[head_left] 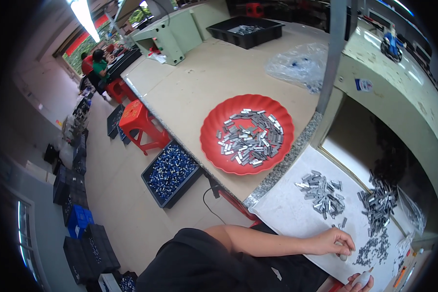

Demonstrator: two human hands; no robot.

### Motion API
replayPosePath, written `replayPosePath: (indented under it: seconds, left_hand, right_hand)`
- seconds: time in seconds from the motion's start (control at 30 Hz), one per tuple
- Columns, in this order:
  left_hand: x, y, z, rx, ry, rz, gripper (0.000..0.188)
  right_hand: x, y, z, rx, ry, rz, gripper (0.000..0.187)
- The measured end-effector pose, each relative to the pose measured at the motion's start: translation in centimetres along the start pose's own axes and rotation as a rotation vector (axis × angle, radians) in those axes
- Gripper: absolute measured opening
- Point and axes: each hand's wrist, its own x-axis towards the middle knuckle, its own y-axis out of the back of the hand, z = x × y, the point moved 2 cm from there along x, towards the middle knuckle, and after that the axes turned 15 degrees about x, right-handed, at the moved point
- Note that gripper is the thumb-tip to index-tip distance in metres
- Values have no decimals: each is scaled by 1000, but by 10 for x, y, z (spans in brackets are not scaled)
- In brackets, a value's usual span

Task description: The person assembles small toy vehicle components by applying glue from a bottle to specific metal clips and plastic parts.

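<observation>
My left hand (332, 241) is over the white work surface (282, 204), its fingers pinched together. What they hold, if anything, is too small to make out. At the lower edge my right hand (359, 284) is wrapped round a small white squeeze bottle (362, 278) with a narrow tip, which points up toward the small parts. Close to both hands lies a scatter of tiny dark metal pieces (373, 249). Beyond my left hand is a loose pile of grey metal strips (322, 193), and a darker heap of similar pieces (378, 202) lies farther right.
A scalloped red plate (210, 131) full of metal strips stands on the beige table (180, 92). Clear plastic bags (297, 65) and a black tray (258, 41) lie farther back. On the floor are a red stool (136, 119) and a bin of blue and white parts (170, 175).
</observation>
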Motion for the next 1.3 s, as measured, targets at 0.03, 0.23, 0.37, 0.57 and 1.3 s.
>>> replayPosePath:
  seconds: [0.03,0.23,0.37,0.57,1.3]
  left_hand:
    - [3,-1,-1,53,-41,20,17]
    - [-11,18,24,270,42,148,17]
    - [-11,16,28,251,55,91,18]
    - [-8,12,25,342,7,102,19]
    - [-6,10,23,464,-61,140,19]
  right_hand:
    - [0,-11,-7,41,54,36,23]
    - [4,-20,7,320,-51,148,43]
    - [1,-29,1,247,-26,180,38]
    - [-4,-27,-1,-25,179,5,40]
    - [2,-14,0,-83,267,-103,36]
